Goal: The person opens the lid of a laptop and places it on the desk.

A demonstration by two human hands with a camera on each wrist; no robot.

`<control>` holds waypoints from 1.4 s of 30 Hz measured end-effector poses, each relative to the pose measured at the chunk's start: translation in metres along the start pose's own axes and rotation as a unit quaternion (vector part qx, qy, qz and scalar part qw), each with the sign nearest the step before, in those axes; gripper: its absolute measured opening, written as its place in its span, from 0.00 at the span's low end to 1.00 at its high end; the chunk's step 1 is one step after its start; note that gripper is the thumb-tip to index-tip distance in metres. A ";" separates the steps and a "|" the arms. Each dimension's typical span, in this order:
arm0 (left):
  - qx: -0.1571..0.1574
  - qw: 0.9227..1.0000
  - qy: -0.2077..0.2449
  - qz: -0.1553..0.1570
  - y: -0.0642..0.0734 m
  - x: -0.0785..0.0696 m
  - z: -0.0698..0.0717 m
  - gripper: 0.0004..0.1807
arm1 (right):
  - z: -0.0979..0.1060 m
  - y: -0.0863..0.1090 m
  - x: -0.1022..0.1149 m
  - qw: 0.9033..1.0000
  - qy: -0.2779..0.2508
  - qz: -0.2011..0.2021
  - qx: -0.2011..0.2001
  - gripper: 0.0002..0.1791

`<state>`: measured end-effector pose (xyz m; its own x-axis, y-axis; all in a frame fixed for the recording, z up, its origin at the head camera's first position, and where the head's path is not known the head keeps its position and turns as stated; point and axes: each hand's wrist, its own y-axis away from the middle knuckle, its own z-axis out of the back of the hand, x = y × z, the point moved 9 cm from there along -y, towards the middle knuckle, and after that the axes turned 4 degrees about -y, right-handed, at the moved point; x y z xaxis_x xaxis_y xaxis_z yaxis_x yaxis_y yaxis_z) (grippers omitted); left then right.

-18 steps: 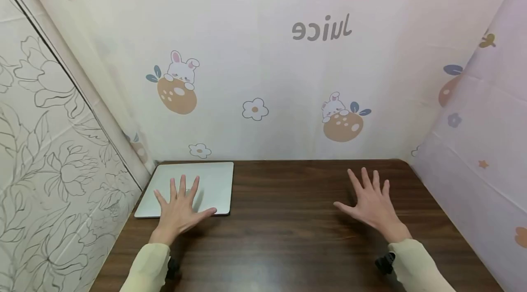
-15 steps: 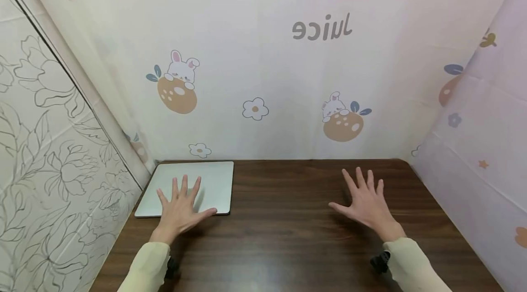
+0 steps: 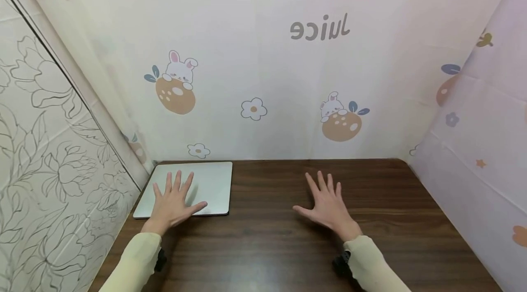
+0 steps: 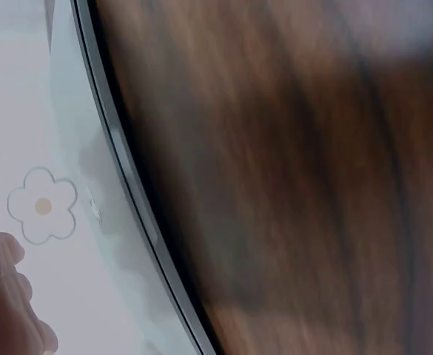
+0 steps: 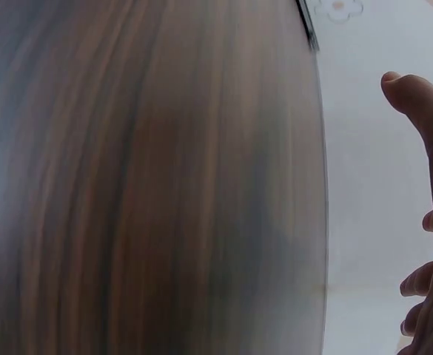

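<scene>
Silver laptop, lid apparently down (image 3: 216,186), found in the far left corner of the tabletop (image 3: 263,241), set close along the far edge. Left hand (image 3: 169,207) held over the laptop's near edge, fingers and thumb spread apart; nothing is gripped. Whether the laptop is touched cannot be told for certain, though a shadow on the lid suggests a gap. Right hand (image 3: 327,207) held over bare wood, well apart from the laptop and right of the tabletop's middle; its fingers are likewise spread, with nothing held.

Judgement: a reach is best made with the right hand brought to the laptop's right side. The near edge is judged the easiest to grasp, since it is left free by the tabletop's borders. The slab looks thin and smooth, so pressure should be shared evenly by both hands to avoid skewing.
</scene>
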<state>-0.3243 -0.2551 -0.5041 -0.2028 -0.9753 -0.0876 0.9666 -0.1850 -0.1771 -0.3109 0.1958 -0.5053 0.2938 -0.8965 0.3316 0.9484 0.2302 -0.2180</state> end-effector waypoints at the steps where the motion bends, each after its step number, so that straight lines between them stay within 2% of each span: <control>1: 0.004 1.000 0.001 0.004 -0.001 0.004 0.001 0.60 | -0.003 -0.002 0.006 1.000 -0.004 0.002 0.002 0.63; 9: -0.003 1.000 0.007 0.029 -0.014 0.040 0.008 0.59 | -0.021 -0.022 0.052 0.999 -0.038 0.015 0.023 0.64; 15: 0.027 0.998 0.017 0.054 -0.018 0.063 -0.001 0.60 | -0.041 -0.037 0.076 0.996 -0.070 0.015 0.054 0.64; 22: 0.051 0.996 0.012 0.071 -0.025 0.076 -0.005 0.61 | -0.061 -0.049 0.105 0.993 -0.094 0.034 0.069 0.62; 30: 0.071 0.991 0.029 0.111 -0.028 0.089 -0.006 0.62 | -0.082 -0.058 0.146 0.987 -0.117 0.060 0.096 0.62; 38: 0.086 0.986 0.044 0.139 -0.030 0.100 -0.034 0.63 | -0.110 -0.058 0.174 0.979 -0.151 0.049 0.128 0.62; 42: 0.080 0.983 0.049 0.158 -0.028 0.105 -0.042 0.63 | -0.123 -0.061 0.189 0.978 -0.161 0.048 0.126 0.62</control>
<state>-0.3790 -0.3472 -0.5494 0.1044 -0.9722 -0.2095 0.9945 0.1004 0.0299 -0.3278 -0.0338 -0.5421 0.3667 -0.7104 0.6007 0.9021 0.4293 -0.0430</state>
